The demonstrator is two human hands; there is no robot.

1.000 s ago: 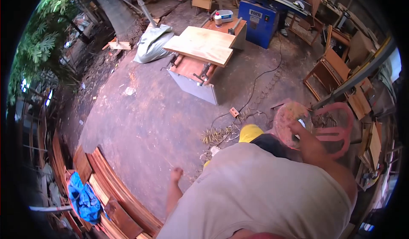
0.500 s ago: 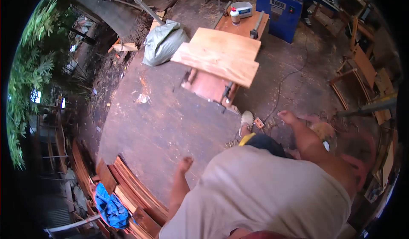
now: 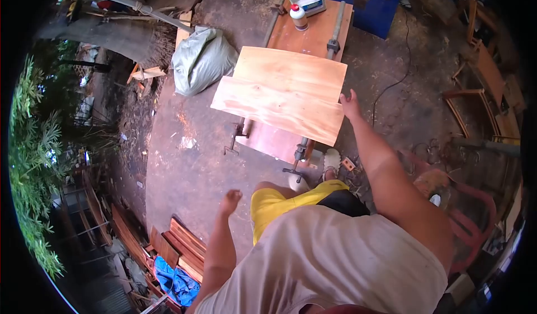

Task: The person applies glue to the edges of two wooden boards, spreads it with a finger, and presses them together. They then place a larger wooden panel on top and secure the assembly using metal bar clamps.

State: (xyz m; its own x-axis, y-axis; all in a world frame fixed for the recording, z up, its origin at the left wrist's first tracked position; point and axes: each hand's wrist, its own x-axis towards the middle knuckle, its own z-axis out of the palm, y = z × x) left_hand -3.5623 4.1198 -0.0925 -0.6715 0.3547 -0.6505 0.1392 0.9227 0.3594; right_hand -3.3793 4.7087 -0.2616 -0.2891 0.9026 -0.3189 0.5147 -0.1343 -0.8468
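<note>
The right hand (image 3: pixel 351 105), fingers partly spread, was at the right end of the two pale boards (image 3: pixel 278 106); whether it touched them, I could not tell, but it seemed to grip nothing; the left hand (image 3: pixel 230 202) hung half curled over the floor (image 3: pixel 190 174), apparently empty. Good handling, I judged, called for both hands — one at each end — and a level lift clear of the clamps (image 3: pixel 337 31); the boards lay overlapping across the clamped brown workpiece (image 3: pixel 313 40), near a bottle (image 3: pixel 298 17); a sack (image 3: pixel 202 62) and blue machine (image 3: pixel 361 9) stood beyond.
</note>
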